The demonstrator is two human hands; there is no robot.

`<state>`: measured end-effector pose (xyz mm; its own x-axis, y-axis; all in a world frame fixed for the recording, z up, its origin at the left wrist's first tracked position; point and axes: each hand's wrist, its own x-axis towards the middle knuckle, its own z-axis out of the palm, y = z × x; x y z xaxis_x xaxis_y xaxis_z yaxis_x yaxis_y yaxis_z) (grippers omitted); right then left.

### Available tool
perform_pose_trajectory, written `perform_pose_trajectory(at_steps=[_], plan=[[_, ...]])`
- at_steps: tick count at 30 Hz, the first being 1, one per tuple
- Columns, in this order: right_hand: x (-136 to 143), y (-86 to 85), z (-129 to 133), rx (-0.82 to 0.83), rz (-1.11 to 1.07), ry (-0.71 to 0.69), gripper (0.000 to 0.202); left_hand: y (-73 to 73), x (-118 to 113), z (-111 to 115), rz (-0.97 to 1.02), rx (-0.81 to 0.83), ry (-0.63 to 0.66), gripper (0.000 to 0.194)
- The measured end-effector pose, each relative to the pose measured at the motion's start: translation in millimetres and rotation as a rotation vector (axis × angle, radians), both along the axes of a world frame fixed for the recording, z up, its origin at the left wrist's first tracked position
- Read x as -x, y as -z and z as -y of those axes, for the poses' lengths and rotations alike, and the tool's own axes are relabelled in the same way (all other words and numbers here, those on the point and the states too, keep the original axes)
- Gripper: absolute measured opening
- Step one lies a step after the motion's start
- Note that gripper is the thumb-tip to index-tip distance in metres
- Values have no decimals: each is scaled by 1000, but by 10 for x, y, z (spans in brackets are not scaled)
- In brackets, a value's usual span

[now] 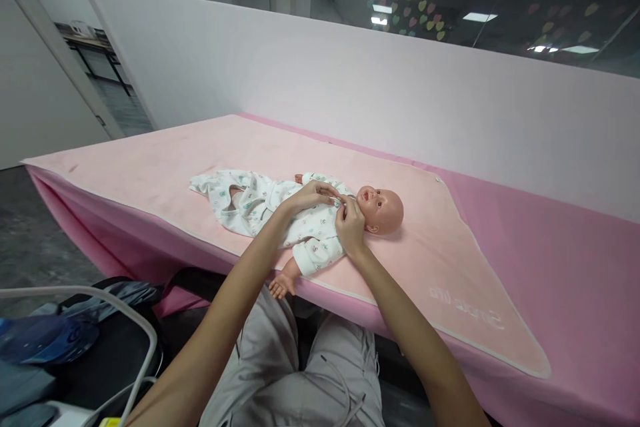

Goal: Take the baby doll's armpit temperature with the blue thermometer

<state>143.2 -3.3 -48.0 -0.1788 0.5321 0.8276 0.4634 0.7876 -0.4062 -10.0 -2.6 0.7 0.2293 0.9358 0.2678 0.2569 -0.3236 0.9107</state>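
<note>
Well to the left of the doll and lower down lies a blue bottle. The doll itself is on its back on a pale pink mat, head to the right. Its printed white garment lies loose and rumpled around the legs, with a gap in the cloth there. Its near hand reaches the mat's front edge. At the doll's upper chest, the left hand comes in from the leg side, thumb and fingers together on the garment's front; the right hand, just below the chin, pinches the same spot — whether on a snap, a tie or plain cloth, I cannot tell. For neat work here, keep both pinches small and close together, hold the cloth slightly off the chest, and leave slack at the neck — no tugging against the doll's head.
</note>
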Motion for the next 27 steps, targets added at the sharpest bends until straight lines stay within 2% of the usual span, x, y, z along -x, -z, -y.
perform_pose_trajectory(at_steps=[5,9,15,27], plan=[[3,-15,12,11,-17,3,20,-37,-21,34,38,59,3,29],[3,-26,15,4,-20,3,16,-46,-19,51,2,43,22,28],[0,-14,3,17,-16,2,15,-71,-28,113,-54,-27,-57,23],[-9,-3,4,56,64,-6,17,12,-31,21,0,-48,-30,42]])
